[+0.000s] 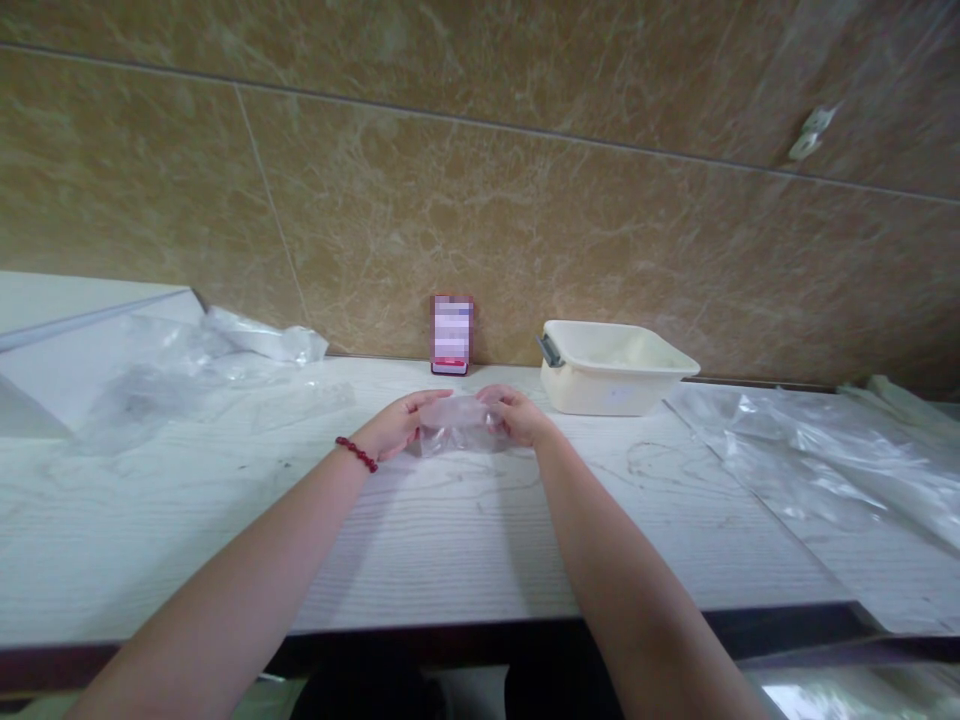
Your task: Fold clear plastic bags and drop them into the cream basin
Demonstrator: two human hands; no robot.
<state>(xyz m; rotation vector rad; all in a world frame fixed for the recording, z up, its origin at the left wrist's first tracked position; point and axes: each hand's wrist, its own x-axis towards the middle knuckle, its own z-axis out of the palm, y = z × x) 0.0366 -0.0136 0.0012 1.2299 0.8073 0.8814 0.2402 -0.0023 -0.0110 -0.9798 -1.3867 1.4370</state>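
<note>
Both my hands meet over the middle of the white table [420,540], holding a small clear plastic bag [454,425] between them. My left hand [397,425], with a red bead bracelet at the wrist, grips the bag's left side with curled fingers. My right hand [517,415] pinches its right side. The bag looks crumpled and rests on or just above the tabletop.
A cream plastic tub [611,368] stands at the back right against the tiled wall. A small pink-and-white box [451,335] leans on the wall behind my hands. Clear plastic sheets lie heaped at the left [187,370] and spread at the right [825,450].
</note>
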